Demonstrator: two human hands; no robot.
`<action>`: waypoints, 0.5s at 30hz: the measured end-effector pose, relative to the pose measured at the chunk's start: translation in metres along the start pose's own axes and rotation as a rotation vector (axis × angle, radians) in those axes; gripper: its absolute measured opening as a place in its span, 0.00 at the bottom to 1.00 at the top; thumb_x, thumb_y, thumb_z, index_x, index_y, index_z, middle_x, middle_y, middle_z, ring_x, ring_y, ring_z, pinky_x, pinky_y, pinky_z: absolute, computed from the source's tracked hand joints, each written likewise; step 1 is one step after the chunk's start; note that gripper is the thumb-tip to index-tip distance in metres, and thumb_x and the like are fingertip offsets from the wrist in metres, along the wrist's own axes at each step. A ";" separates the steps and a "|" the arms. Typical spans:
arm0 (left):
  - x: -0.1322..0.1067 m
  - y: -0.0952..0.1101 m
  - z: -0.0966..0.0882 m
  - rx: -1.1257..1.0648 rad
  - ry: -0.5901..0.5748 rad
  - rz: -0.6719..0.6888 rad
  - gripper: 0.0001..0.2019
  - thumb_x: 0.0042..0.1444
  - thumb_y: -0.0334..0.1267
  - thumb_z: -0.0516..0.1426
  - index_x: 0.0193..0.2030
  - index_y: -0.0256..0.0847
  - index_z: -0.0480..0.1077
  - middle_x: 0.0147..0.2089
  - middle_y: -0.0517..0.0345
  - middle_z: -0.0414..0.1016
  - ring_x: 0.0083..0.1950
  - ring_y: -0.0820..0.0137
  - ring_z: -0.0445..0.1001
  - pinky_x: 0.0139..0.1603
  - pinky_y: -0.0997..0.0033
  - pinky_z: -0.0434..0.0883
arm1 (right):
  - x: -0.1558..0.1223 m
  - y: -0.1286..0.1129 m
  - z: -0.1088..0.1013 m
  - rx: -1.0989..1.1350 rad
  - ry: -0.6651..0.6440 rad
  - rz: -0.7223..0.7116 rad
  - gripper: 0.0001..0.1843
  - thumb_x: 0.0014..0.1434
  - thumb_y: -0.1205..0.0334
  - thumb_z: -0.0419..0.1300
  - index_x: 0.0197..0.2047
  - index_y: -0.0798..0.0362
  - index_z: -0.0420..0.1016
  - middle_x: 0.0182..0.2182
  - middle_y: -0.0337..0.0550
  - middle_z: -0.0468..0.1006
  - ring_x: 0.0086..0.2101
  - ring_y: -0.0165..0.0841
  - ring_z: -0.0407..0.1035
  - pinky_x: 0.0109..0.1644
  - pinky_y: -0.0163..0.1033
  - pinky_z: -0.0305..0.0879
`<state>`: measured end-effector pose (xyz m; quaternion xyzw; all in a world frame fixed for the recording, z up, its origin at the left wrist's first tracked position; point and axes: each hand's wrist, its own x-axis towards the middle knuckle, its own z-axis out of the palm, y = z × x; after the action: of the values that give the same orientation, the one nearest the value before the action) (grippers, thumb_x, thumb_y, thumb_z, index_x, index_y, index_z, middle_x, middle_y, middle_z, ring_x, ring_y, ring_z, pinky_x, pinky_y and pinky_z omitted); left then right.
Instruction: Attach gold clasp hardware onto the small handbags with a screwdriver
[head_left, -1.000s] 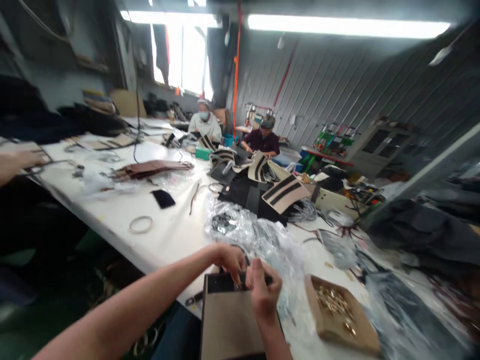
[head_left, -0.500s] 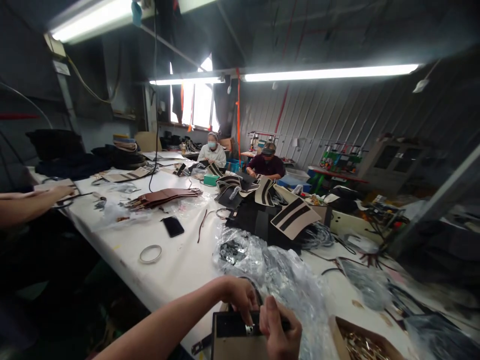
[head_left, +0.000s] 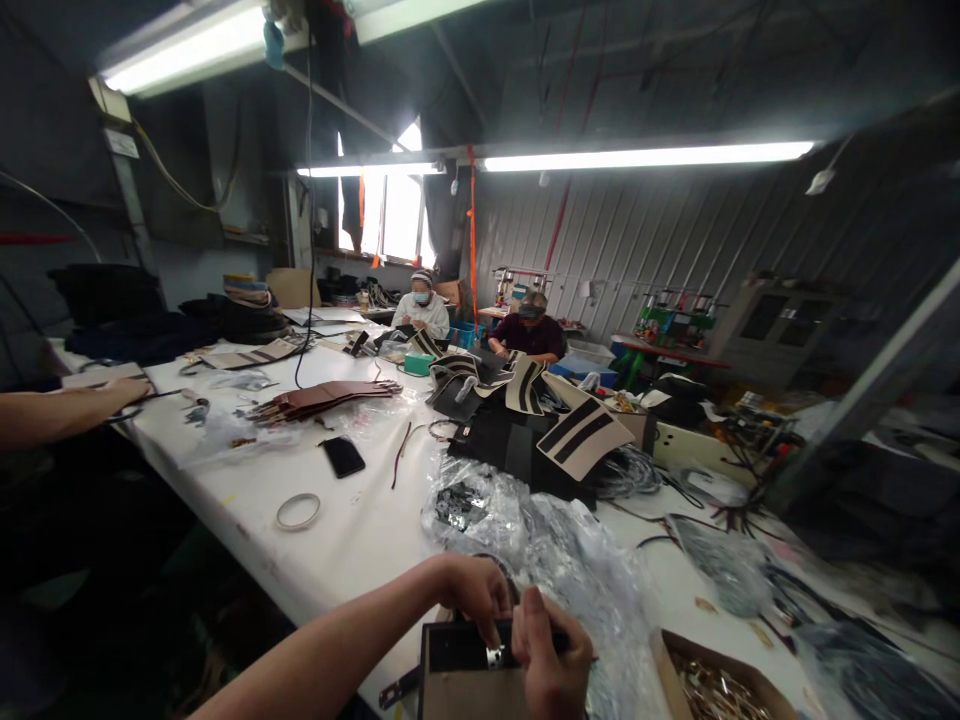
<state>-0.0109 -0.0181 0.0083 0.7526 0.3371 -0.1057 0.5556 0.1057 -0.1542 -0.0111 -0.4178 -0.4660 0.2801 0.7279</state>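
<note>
Since the frame half a second ago your view has barely shifted: both hands have stayed on the same panel at the bottom edge, and the metal fitting between them has moved only slightly. Your left hand (head_left: pixel 474 592) reaches in from the lower left with its fingertips bent down and pinching the black top band of the tan-and-black panel (head_left: pixel 469 672), which stands upright at the near edge of the white table (head_left: pixel 352 540). Your right hand (head_left: pixel 551 665) comes up from below, fingers curled together, thumb and forefinger pressed on the small metal fitting (head_left: pixel 494 656) seated on that band. Just right of your hands lies a cardboard box of brass hardware (head_left: pixel 716 690); whether it touches the panel cannot be told. Directly behind your hands sits a heap of crumpled clear plastic bags (head_left: pixel 540 535). Farther left on the table lie a ring of tape (head_left: pixel 298 511) and a dark phone (head_left: pixel 343 456), well apart from each other. Beyond them, a stack of brown leather strips (head_left: pixel 322 397) and a pile of striped cream-and-black panels (head_left: pixel 577 435). At the left edge a co-worker's hand (head_left: pixel 112 395) rests on the table. At the far end two people (head_left: pixel 480 325) sit working, beneath the tube lights
</note>
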 end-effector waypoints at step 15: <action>-0.004 0.004 0.000 -0.023 0.015 0.027 0.24 0.29 0.42 0.79 0.25 0.43 0.69 0.26 0.67 0.68 0.27 0.70 0.68 0.27 0.72 0.67 | 0.003 0.011 -0.009 -0.058 -0.059 0.027 0.34 0.69 0.42 0.70 0.20 0.49 0.63 0.16 0.35 0.61 0.18 0.29 0.56 0.22 0.39 0.51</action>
<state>-0.0116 -0.0200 0.0137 0.7515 0.3321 -0.0889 0.5631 0.1149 -0.1499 -0.0215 -0.4367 -0.4895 0.2884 0.6975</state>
